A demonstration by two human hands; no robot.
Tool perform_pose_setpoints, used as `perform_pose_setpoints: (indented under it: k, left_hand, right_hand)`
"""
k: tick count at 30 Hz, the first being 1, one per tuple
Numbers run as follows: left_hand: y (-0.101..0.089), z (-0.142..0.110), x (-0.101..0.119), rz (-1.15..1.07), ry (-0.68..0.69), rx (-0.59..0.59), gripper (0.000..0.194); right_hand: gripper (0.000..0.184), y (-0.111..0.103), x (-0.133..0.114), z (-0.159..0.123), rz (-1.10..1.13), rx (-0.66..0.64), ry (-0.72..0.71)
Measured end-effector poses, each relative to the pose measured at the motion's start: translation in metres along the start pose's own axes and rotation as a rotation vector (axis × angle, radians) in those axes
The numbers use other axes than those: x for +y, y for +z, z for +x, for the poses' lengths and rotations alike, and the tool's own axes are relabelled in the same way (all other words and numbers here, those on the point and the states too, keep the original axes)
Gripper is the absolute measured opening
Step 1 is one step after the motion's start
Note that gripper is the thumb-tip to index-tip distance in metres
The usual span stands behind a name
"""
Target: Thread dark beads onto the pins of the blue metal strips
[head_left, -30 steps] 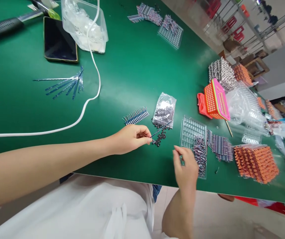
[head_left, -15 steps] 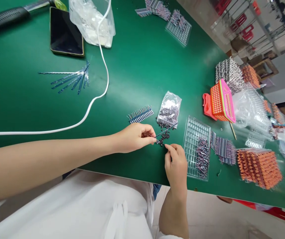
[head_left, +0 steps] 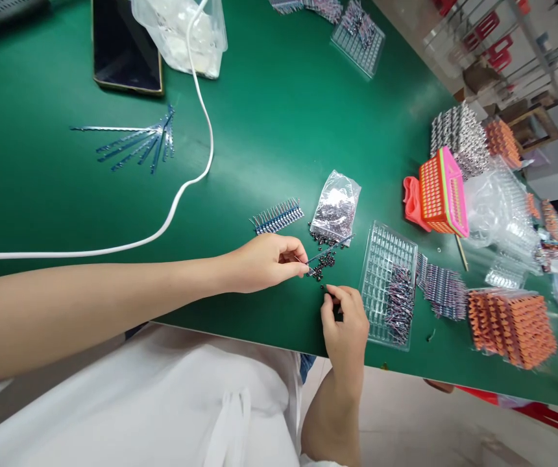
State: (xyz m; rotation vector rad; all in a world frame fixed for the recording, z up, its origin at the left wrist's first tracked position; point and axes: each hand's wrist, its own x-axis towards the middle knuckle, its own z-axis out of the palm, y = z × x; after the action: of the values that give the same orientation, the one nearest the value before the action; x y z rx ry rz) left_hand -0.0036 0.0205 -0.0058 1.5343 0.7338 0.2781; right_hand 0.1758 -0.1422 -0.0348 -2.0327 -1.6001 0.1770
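My left hand (head_left: 272,263) is closed in a pinch on a thin dark blue strip (head_left: 330,249), which points up and right over a pile of small dark beads (head_left: 326,261). Close to the pile's lower edge, my right hand (head_left: 347,324) has its thumb and index finger curled together; a dark bead lies at the index fingertip. Whether anything is between those fingers is too small to make out. A clear plastic bag (head_left: 336,204) of dark beads lies just above the pile. Beyond my left hand rests a row of blue strip pieces with thin wire ends (head_left: 279,215).
Right of my right hand lies a clear compartment tray (head_left: 374,279) partly filled with thin pieces. Farther right are orange stacked parts (head_left: 512,327) and an orange-pink basket (head_left: 442,193). A white cable (head_left: 181,189), a phone (head_left: 126,45) and fanned blue strips (head_left: 150,137) are at left.
My right hand has moved left from beside the tray to the bead pile, then slightly down. My left hand keeps its pinch on the strip. The view has shifted a little.
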Motion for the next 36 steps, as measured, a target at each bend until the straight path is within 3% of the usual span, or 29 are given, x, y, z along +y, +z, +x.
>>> perform_pose_setpoints:
  k: [22, 30, 36]
  left_hand:
    - [0.000, 0.001, -0.002, 0.003, -0.004, -0.009, 0.019]
    - [0.000, 0.000, 0.000, 0.005, -0.003, -0.004, 0.019]
    - [0.000, -0.001, 0.000, 0.012, 0.003, -0.009, 0.019]
  right_hand:
    - [0.024, 0.003, 0.005, -0.006, -0.075, 0.067, -0.132]
    - [0.028, 0.000, 0.008, -0.003, -0.110, -0.030, -0.183]
    - [0.021, -0.008, 0.007, 0.010, -0.049, -0.157, -0.129]
